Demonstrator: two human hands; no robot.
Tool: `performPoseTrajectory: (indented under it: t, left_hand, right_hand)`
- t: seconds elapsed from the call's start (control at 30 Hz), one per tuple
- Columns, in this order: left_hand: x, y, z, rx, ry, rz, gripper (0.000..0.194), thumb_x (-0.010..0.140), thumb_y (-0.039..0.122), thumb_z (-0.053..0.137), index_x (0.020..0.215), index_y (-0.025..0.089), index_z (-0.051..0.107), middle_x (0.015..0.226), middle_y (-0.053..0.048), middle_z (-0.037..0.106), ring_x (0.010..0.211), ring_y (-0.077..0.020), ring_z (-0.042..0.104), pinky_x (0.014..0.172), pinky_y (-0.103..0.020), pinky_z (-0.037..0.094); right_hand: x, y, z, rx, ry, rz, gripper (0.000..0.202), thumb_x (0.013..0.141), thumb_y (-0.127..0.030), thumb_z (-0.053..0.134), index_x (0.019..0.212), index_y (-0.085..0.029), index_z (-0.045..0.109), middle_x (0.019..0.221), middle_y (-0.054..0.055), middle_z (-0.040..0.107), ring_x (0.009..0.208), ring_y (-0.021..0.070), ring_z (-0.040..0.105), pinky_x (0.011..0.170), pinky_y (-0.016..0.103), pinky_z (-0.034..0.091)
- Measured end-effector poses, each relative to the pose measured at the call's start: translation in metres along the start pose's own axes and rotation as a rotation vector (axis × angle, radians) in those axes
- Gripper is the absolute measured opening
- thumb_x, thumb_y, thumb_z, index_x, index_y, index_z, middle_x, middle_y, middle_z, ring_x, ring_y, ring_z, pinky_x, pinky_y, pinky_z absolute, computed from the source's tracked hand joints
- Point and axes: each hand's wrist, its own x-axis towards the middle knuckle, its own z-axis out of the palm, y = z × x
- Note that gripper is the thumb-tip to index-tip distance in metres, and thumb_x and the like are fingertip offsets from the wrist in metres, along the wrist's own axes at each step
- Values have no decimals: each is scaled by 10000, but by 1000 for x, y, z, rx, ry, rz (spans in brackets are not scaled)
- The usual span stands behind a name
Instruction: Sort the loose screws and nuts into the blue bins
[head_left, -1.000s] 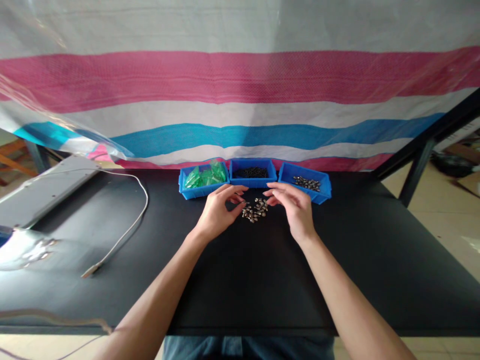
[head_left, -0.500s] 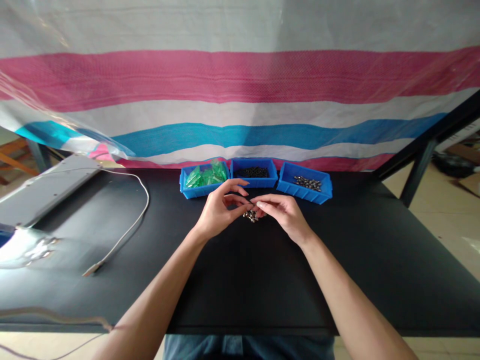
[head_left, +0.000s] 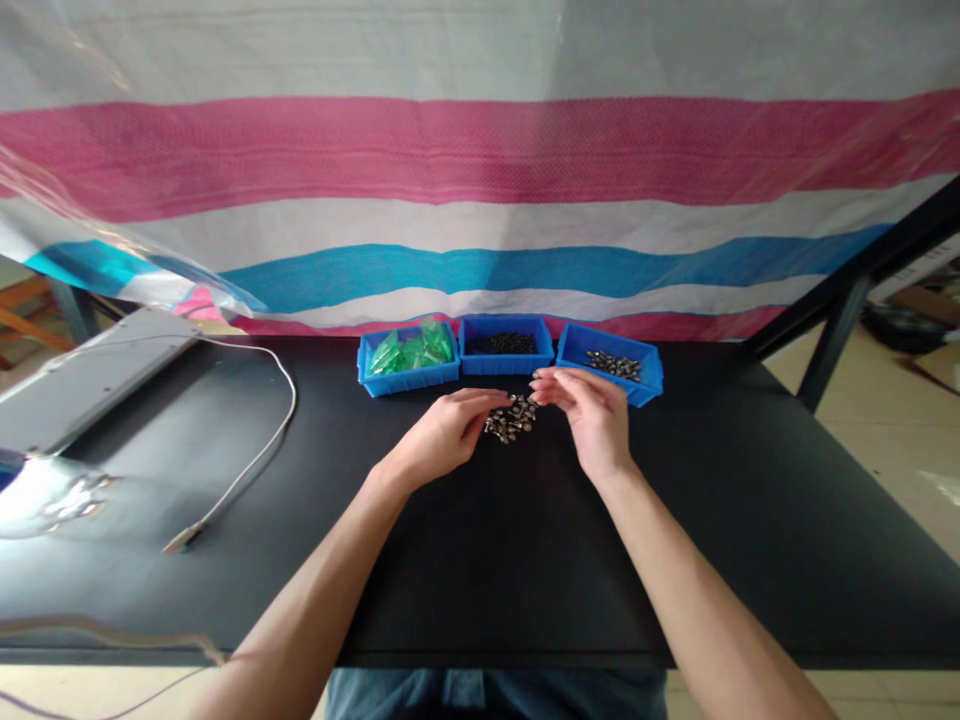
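A pile of small shiny metal fittings [head_left: 510, 425] lies on the black table between my hands. My left hand [head_left: 439, 435] is at the pile's left edge, fingers pressed together and tips over the fittings. Whatever those fingertips hold, if anything, blends in with the pile. My right hand [head_left: 589, 415] is raised just right of the pile, thumb and fingers drawn together; a tiny dark bit at the tips is too small to name. Behind it stands a blue bin [head_left: 649, 382] containing small metal parts [head_left: 613, 365].
A middle blue bin [head_left: 506, 366] holds small black screw-like parts [head_left: 506, 343]. The left blue bin [head_left: 412, 381] has green plastic pieces [head_left: 412, 350]. On the left lie a white cable [head_left: 247, 490], a grey panel [head_left: 97, 370] and a clear bag [head_left: 45, 495]. A striped sheet [head_left: 480, 150] hangs behind.
My hands were together above the pile and have moved apart. The left has lowered to the pile's edge; the right has shifted right and slightly up. More of the pile shows.
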Motion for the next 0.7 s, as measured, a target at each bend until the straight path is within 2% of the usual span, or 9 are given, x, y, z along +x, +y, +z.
performPoseTrajectory:
  t: [0.1, 0.2, 0.33, 0.5, 0.7]
  left_hand:
    - [-3, -9, 5, 153, -85, 63, 436, 906, -5, 455, 1237, 147, 695, 1268, -100, 719, 1199, -236, 659, 1059, -414, 546]
    - [-5, -17, 8, 239, -82, 77, 419, 903, -10, 464, 1219, 121, 707, 1226, -107, 739, 1160, -238, 682, 1034, -405, 565]
    - [-5, -21, 7, 321, -52, 81, 338, 941, 54, 502, 1184, 133, 725, 1186, -106, 755, 1119, -249, 703, 987, -410, 584]
    - [-4, -21, 3, 356, -16, 50, 265, 937, 87, 553, 1086, 160, 760, 1083, -85, 785, 1001, -245, 736, 894, -389, 602]
    - [-4, -13, -2, 332, -13, -67, 234, 872, 55, 596, 1021, 149, 750, 1006, -90, 763, 927, -234, 719, 847, -355, 598]
  right_hand:
    - [7, 2, -5, 35, 288, -118, 170, 819, -248, 676, 921, -176, 791, 864, 60, 793, 779, 198, 759, 791, 351, 593]
    - [12, 3, -10, 17, 429, -146, 274, 782, -227, 685, 1042, -186, 761, 1035, 70, 780, 843, 194, 761, 813, 341, 588]
    - [12, 2, -10, -17, 381, -132, 382, 766, -229, 700, 1148, -212, 702, 1126, 76, 751, 833, 193, 755, 747, 318, 587]
    - [8, 2, -6, -66, 297, -124, 337, 793, -260, 696, 1127, -222, 698, 1126, 72, 750, 804, 182, 746, 698, 295, 577]
    - [8, 2, -5, -66, 267, -109, 309, 789, -278, 693, 1092, -222, 706, 1072, 56, 762, 767, 168, 737, 664, 277, 563]
